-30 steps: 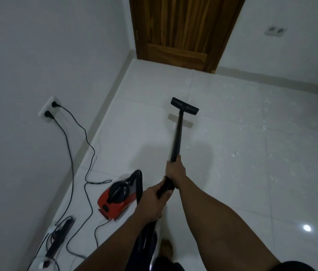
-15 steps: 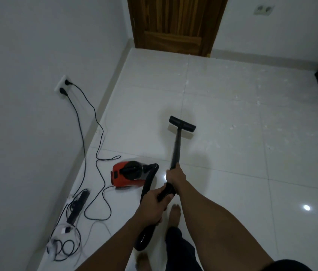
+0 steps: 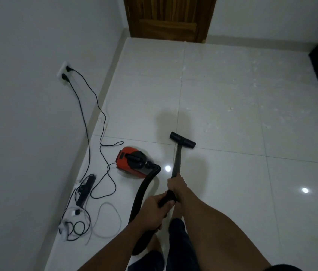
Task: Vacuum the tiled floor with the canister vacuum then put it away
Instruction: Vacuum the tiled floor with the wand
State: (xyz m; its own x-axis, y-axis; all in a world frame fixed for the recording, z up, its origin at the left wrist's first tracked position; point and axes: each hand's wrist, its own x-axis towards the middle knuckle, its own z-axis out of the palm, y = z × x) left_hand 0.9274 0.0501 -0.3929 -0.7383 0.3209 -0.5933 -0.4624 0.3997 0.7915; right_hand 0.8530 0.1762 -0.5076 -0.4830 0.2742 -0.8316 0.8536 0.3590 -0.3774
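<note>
Right hand (image 3: 176, 186): wrapping closed around the black wand (image 3: 177, 160) in the lower centre of the frame, the forward grip that is steering the stroke.
Left hand (image 3: 155, 211): clamping shut on the rear handle end where the hose (image 3: 142, 193) is joining, giving a second point of leverage behind the right hand.
Floor nozzle (image 3: 182, 140): sitting at mid-frame on the tiled floor (image 3: 232, 173), lying across a grout line; whether it is pressing fully flat is hard to judge from this angle.
Canister vacuum (image 3: 133, 162): resting left of centre (red body, black top), just beside the wand, trailing close enough that the hose is arching slack.
Power cord (image 3: 88, 118): running from the wall socket (image 3: 64, 72) at upper left down to loose loops at lower left, keeping clear of the nozzle's path.
Debris (image 3: 230, 109): pale specks scattering over the upper right tiles, suggesting vacuuming is far from finished.
Wooden door (image 3: 169, 16): standing at top centre.
</note>
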